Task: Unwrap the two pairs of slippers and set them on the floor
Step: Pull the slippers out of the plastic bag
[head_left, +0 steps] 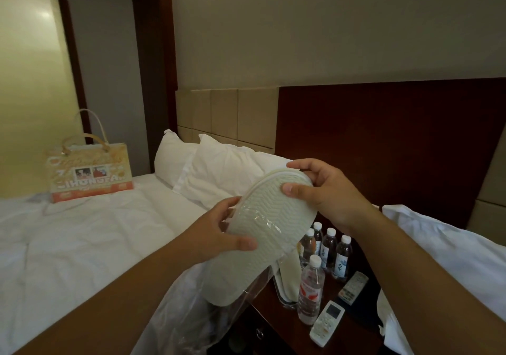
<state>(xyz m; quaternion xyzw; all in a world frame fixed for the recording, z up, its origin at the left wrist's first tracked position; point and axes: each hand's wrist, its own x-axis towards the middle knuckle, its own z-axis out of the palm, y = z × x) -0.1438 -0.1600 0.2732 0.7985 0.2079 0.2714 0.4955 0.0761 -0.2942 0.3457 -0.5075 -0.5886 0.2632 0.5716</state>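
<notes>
Slippers [271, 218] half out of the wrapper [189, 308], right over the water bottles [310, 286]!
Head view: the right hand [325, 190] pinches the bare toe end, sole up, in the air between bed and nightstand [353, 324]. The left hand [216, 234] curls round the end that is in plastic. One hard tug and I reckon that slick film slides, dropping the pair onto those bottles.

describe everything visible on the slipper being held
The slipper is off-white, its zigzag-ribbed sole facing the camera, with a pale rim. It is held slanted above the bed. The left hand grips its lower part, the right hand pinches its upper end. Clear plastic wrap covers the lower half and hangs down.
</notes>
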